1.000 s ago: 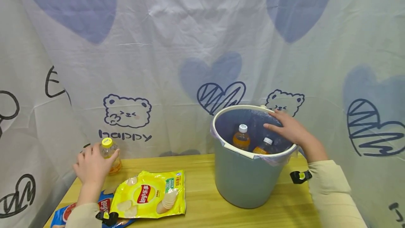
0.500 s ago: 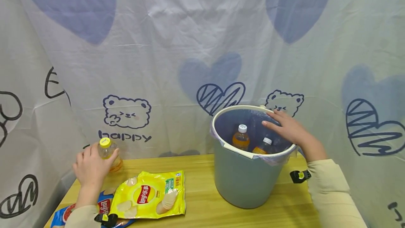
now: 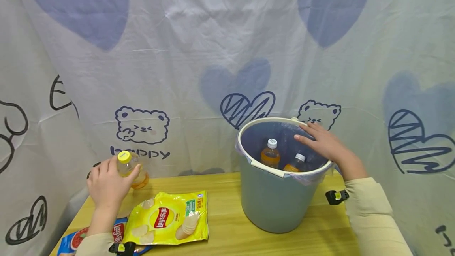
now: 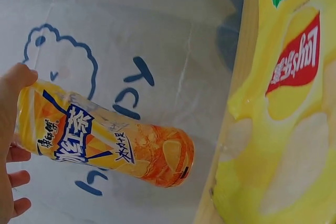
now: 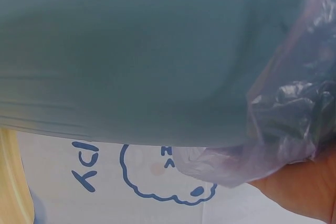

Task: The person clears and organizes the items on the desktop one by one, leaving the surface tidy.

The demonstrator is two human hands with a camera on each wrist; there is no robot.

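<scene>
My left hand (image 3: 108, 183) grips a yellow-capped iced tea bottle (image 4: 105, 129), thumb on one side and fingers on the other. The bottle tilts, its base swung rightward, and in the left wrist view it hangs apart from the table. Across the right rim of a grey-blue trash bin (image 3: 273, 204) rests my right hand (image 3: 325, 143), its fingers and thumb extended over the inside. Two white-capped bottles of orange-brown drink stand in the bin, one upright (image 3: 271, 155) and one leaning (image 3: 296, 164). In the right wrist view the bin wall and liner hide the fingers.
A yellow Lay's chip bag (image 3: 170, 218) lies on the wooden table (image 3: 224, 208), partly over a blue Lay's bag (image 3: 69, 243) at the front left. A purplish plastic liner (image 5: 294, 108) folds over the bin's rim. Patterned cloth (image 3: 192, 70) hangs behind the table.
My left hand has moved slightly right with the iced tea bottle, which has gone from upright to tilted and off the table. The right hand stays on the bin's rim.
</scene>
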